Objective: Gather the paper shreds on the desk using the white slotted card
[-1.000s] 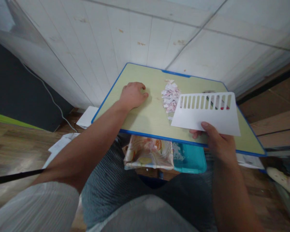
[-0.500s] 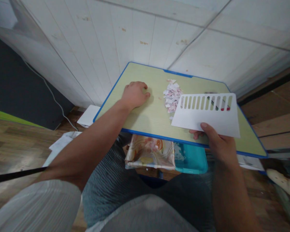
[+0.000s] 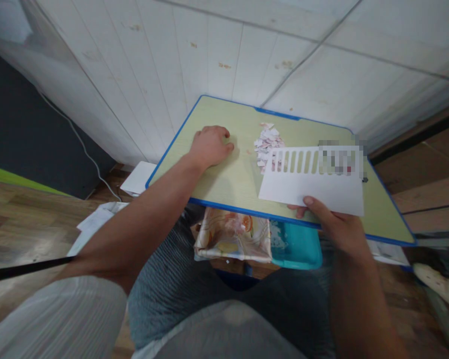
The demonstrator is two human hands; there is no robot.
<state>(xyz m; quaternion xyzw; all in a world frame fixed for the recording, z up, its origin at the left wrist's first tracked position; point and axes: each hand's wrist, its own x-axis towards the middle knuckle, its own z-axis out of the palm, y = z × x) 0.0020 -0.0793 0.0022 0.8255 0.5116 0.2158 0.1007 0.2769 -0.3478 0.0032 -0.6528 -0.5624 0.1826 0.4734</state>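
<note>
Slotted white card (image 3: 316, 185): I have it in the head view over the right half of the table (image 3: 232, 182), its slotted edge turned toward the wall (image 3: 209, 30). The step in hand, as I read it, is simply holding the card out flat by its near edge. My right hand (image 3: 338, 224) clamps it, thumb on top and fingertips showing beneath. My left hand (image 3: 211, 146) rests at the table's left side, fingers curled, thumb and forefinger apart, with nothing I can see between them. I judge that any move from here calls for a steady pinch and a level wrist, since the card hangs from one edge only. It looks thin and smooth, stiff enough not to sag, with a row of long, round-ended slots. Its left end overlaps the paper scraps (image 3: 268, 137), a loose heap of torn white and pinkish flakes; I can't tell whether they touch. A pixelated patch hides what lies behind the right-hand slots. The tabletop is pale, wood-grained, with a blue rim. Below its near edge sit a box lined with glossy, fruit-patterned sheeting (image 3: 232, 255) and a turquoise plastic tray (image 3: 303, 259).
</note>
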